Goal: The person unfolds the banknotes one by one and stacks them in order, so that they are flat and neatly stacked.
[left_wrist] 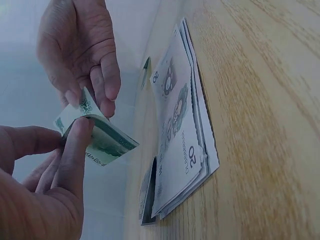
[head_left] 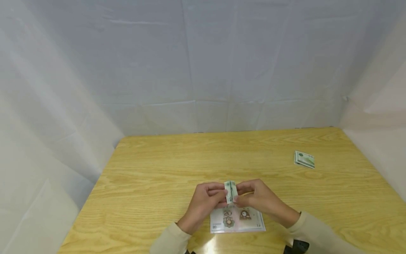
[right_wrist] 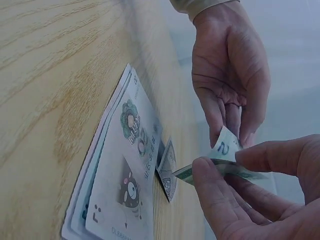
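A small green banknote (head_left: 231,192), creased into a narrow folded strip, is held up between my two hands. My left hand (head_left: 204,201) pinches its left edge between thumb and fingers. At the opposite edge, the right hand (head_left: 260,199) pinches it the same way. In the left wrist view the folded banknote (left_wrist: 102,137) bends, with its layers partly spread. Below the hands lies a stack of pale notes (head_left: 237,222) marked 20, its top one printed with brown figures. The right wrist view shows this stack (right_wrist: 127,165) with slightly uneven edges.
A small pile of folded green banknotes (head_left: 304,159) lies at the back right of the wooden table (head_left: 165,162). Another note end (right_wrist: 167,172) sticks out from the far side of the stack. Pale sheeting (head_left: 209,63) hangs behind and at both sides.
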A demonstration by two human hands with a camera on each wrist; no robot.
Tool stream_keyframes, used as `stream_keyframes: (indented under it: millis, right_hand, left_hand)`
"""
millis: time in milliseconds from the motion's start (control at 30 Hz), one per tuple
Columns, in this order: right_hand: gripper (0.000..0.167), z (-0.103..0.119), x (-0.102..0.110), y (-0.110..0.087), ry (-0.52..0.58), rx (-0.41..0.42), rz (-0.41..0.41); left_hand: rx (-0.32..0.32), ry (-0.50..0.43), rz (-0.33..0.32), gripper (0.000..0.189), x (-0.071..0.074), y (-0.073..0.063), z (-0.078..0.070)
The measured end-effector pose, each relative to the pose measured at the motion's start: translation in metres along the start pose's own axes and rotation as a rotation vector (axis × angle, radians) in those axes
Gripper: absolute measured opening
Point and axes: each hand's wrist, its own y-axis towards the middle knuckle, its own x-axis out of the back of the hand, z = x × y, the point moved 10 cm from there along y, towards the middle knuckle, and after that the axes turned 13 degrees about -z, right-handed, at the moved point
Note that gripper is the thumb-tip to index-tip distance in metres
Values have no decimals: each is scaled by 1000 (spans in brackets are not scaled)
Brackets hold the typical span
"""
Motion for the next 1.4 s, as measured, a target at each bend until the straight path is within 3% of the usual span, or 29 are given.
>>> stream_keyframes:
  millis: [300, 667, 900, 1033, 1233, 1400]
  right_hand:
    - [32, -4, 17, -3, 40, -47, -67]
    - [19, -10, 41, -4, -46, -41, -141]
    - [23, -21, 48, -5, -10, -87, -116]
    - [22, -27, 47, -6, 12, -98, -76]
    - [16, -36, 45, -8, -10, -110, -31]
    - [18, -44, 41, -11, -40, -114, 8]
  left_hand:
    - [-81, 109, -86, 31, 16, 2, -3]
    - [-67, 108, -66, 35, 28, 1, -1]
    - [-54, 145, -79, 35, 34, 1, 4]
    - [-46, 139, -53, 33, 34, 1, 7]
    - [8, 115, -6, 28, 35, -1, 14]
    - [49, 152, 6, 27, 38, -3, 22]
